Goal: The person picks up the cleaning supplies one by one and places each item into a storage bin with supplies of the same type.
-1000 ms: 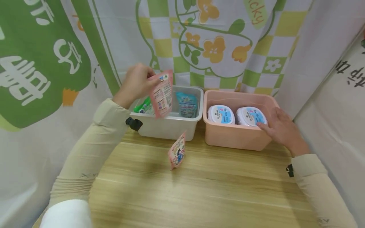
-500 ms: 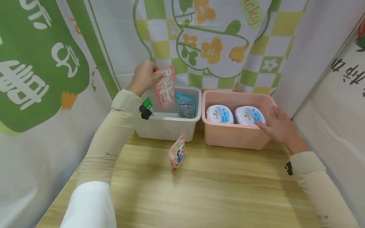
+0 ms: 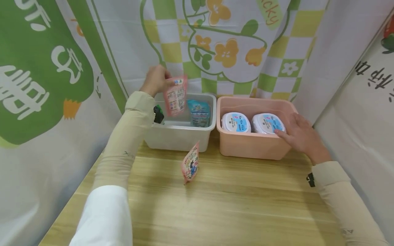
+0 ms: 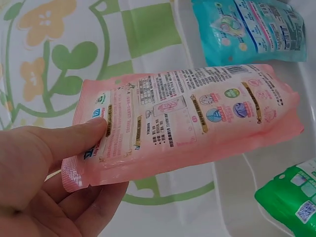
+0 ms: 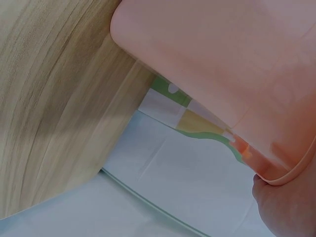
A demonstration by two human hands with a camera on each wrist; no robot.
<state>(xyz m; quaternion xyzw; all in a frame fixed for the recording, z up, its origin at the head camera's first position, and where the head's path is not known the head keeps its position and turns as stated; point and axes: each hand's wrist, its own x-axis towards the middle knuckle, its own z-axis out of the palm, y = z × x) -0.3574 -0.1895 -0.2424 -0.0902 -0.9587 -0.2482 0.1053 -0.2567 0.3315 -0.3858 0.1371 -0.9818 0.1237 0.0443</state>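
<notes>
My left hand [image 3: 157, 80] pinches a pink pouch [image 3: 176, 97] by its top edge, thumb on the printed back in the left wrist view. The pouch hangs over the white bin [image 3: 176, 138], its lower end near the bin's interior. Inside that bin stand a blue pouch [image 3: 199, 113] and a green pouch [image 4: 291, 197], the latter mostly covered by the left wrist in the head view. My right hand [image 3: 303, 136] grips the right front corner of the pink bin [image 3: 253, 147], thumb over the rim by a lidded white tub [image 3: 268, 123]. The other fingers are partly hidden.
Another pink pouch [image 3: 191, 165] stands on the wooden table [image 3: 215, 205] in front of the white bin. A second lidded tub [image 3: 236, 122] sits in the pink bin. The two bins stand side by side against a patterned curtain [image 3: 224, 51].
My left hand has moved a little right and inward over the white bin with the pink pouch, and its wrist now covers the green pouch. My right hand stays on the pink bin.
</notes>
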